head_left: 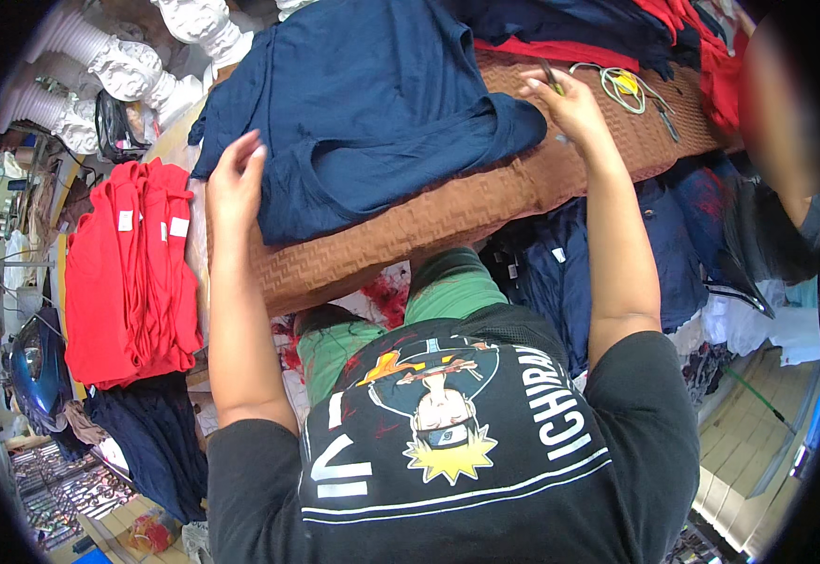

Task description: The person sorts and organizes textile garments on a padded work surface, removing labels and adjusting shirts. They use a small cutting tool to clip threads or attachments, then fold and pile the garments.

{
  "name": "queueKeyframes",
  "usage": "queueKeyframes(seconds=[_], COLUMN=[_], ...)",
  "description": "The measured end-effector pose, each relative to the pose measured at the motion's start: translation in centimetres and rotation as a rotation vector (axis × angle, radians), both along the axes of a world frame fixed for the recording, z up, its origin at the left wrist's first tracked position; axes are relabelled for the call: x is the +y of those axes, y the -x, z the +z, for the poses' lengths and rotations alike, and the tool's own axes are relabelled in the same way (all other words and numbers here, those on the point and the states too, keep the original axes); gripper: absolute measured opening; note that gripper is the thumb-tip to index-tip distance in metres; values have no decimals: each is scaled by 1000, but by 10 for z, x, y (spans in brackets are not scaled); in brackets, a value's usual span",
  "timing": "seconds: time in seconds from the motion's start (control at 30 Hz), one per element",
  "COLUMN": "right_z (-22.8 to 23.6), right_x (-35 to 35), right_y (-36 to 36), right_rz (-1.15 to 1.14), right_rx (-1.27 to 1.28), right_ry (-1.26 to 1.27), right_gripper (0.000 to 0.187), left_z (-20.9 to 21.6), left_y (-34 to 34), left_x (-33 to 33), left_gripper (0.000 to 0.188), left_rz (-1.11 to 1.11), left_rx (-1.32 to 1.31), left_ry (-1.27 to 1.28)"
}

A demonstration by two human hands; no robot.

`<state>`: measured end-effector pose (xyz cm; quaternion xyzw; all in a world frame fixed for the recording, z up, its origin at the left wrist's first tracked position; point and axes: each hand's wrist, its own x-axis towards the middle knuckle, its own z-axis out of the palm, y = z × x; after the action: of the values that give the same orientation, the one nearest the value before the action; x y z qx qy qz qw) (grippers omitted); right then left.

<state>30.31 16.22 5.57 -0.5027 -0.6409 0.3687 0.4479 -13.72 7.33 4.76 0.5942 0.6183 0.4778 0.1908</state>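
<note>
So there's one navy shirt [382, 85] spread out on the brown-covered tabletop [494, 197], right in front of the person, with its one big neck opening facing them. Two hands on it or near it. The left hand [234, 180] is at the shirt's left side, fingers half curled, thumb a bit apart, and I don't see anything in it. Can't tell if the fingertips actually touch the fabric. The right hand [570, 105] is up by the shirt's right edge, fingers closed around one small dark tool [551, 77], which pokes up past them.

Just right of that hand: one bundle of white cord [607, 77] with one yellow piece [627, 83] in it, and one pair of small snips [667, 122] beside it. Behind those, a heap of red and navy clothes [607, 33], too tangled to count.

Off to the left there's one red stack [132, 291], several shirts thick, at least two white tags showing. Past it, one black bag [117, 127] and at least three white columns [128, 70]. More navy clothes [560, 273] sit lower down on the right, and one other person [786, 122] is at the far right, mostly blurred.
</note>
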Motion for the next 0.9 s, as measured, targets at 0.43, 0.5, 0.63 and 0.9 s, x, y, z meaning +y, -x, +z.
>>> queueKeyframes(seconds=[0.43,0.5,0.63,0.9], right_z=[-66,-73,-65,-43], right_x=[-14,-13,-11,-21], right_y=[85,85,84,115], right_rz=[-61,-95,-45,14], right_rx=[-397,-403,-375,-250], right_ry=[-404,-421,-384,-328], right_gripper=[19,19,17,19], left_z=[-51,-52,-42,-51], left_y=[-103,-101,-109,-105], left_x=[37,33,29,33], left_gripper=[22,18,15,12], left_rz=[-158,-144,-52,-58], left_rx=[492,414,259,165], left_ry=[-104,-93,-62,-239])
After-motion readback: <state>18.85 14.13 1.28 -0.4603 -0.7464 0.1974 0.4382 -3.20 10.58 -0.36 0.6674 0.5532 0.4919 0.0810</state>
